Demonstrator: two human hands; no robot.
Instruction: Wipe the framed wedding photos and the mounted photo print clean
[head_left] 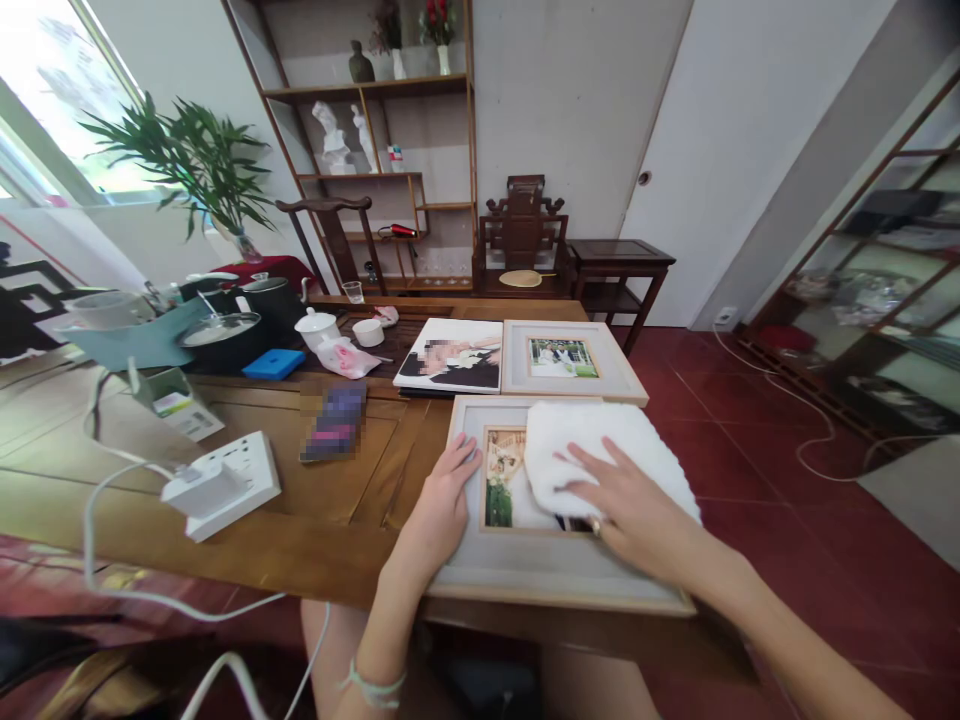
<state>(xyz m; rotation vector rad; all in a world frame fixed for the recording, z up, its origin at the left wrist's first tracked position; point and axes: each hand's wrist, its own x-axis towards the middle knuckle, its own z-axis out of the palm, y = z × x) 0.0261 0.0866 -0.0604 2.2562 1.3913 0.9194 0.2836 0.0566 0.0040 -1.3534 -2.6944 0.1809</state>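
Observation:
A framed photo (465, 555) with a pale wooden border and grey mat lies flat near the table's front edge. My left hand (444, 505) rests on its left side, fingers stretched out over the border and mat. On the right part of the frame lies a white fluffy cloth (645, 450), covering much of the picture. My right hand (622, 500) presses flat on this cloth with its fingers spread; a ring shows on one finger. Behind are a second framed photo (562, 358) and a white-edged photo panel (450, 355), side by side.
On the wooden table (322, 520) stand a white power strip (232, 485) with cables, a small opened box (176, 400), a blue box (274, 364), a teapot (316, 325) and a dark pot (221, 335). Chairs, a side table (619, 252) and shelves stand beyond.

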